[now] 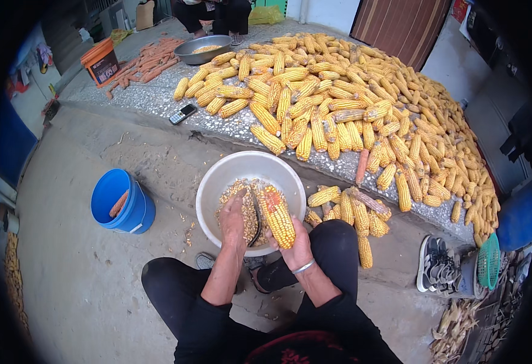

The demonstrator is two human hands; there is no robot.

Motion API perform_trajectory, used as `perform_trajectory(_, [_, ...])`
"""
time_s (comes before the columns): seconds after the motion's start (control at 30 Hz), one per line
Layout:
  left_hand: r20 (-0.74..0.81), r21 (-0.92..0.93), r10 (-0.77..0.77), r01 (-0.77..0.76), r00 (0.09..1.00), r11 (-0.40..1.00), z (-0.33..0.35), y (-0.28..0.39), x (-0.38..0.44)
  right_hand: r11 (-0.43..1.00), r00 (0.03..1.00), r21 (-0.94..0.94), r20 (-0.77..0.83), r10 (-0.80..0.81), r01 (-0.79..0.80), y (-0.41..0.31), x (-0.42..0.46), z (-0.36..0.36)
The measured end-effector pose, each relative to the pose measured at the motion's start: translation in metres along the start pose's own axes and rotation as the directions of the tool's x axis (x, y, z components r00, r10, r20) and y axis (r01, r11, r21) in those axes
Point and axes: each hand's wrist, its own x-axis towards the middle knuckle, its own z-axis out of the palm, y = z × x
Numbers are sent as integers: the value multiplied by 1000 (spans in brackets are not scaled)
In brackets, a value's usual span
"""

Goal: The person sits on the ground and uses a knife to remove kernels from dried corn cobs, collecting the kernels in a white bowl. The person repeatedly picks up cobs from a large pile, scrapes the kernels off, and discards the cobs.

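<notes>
My right hand [298,245] grips the lower part of an ear of yellow corn [280,223], tilted over a pale plastic basin [206,182]. Near the top of the ear, some kernels are gone and a reddish patch of cob shows. Loose kernels [234,186] cover the bottom of the basin. My left hand [233,223] is over the basin's left half, edge-on, fingertips pointing away from me; whether it holds anything is hidden. Between my hands a dark, thin curved strip [258,216] runs over the kernels; its exact kind is unclear.
A large heap of corn ears [339,100] covers the raised speckled ledge [229,125]. More ears [348,209] lie right of the basin. A blue bucket [143,211] holds a cob. A keypad phone [182,114], metal bowl [202,56], stripped cobs [152,59] and a seated person [213,18] are beyond.
</notes>
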Motion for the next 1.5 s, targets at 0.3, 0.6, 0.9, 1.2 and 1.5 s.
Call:
perform_trajectory(0.3, [139, 139, 14, -33, 990, 990, 21, 23, -24, 979, 981, 159, 166, 104, -131, -24, -16, -3])
perform_trajectory(0.6, [343, 400, 214, -348, 915, 848, 46, 13, -44, 1000, 1000, 25, -19, 16, -16, -24, -19, -3])
perform_trajectory(0.9, [280, 426, 196, -305, 940, 852, 40, 15, -38, 971, 983, -215, -125, -136, 107, -19, -21, 0])
perform_trajectory(1.2, [301, 299, 218, -309, 928, 903, 42, 6, -34, 983, 972, -151, -196, -131, 102, -23, -18, 8])
perform_trajectory(1.5, [195, 168, 57, -91, 979, 982, 20, 16, -21, 950, 966, -221, -89, -244, 220, -122, -23, -9])
